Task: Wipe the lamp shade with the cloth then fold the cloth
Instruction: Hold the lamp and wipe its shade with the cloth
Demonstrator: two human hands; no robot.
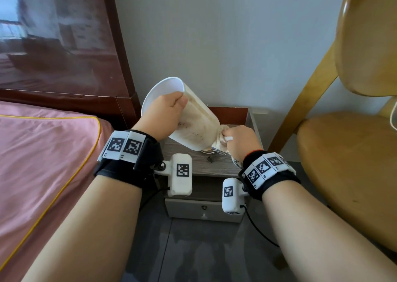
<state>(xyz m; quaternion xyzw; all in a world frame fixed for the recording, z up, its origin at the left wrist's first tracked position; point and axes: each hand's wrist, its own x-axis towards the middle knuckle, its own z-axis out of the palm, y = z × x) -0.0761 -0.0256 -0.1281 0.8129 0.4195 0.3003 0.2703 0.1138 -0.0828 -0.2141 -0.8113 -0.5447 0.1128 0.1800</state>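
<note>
A cream, stained lamp shade [196, 121] is tilted to the left over the bedside table, its white open end facing up and left. My left hand [166, 115] grips the shade at that upper rim, fingers curled over the edge. My right hand [241, 142] is closed on a bunched beige cloth [220, 139] and presses it against the shade's lower right end. Part of the cloth hangs down below my right hand. The lamp's base is mostly hidden behind the shade.
The grey wood-grain bedside table [206, 166] has a drawer [202, 209] below. A pink bed [43, 152] with a dark red headboard lies at the left. A yellow wooden chair [348, 152] stands close on the right. A small dark object [210, 159] lies on the tabletop.
</note>
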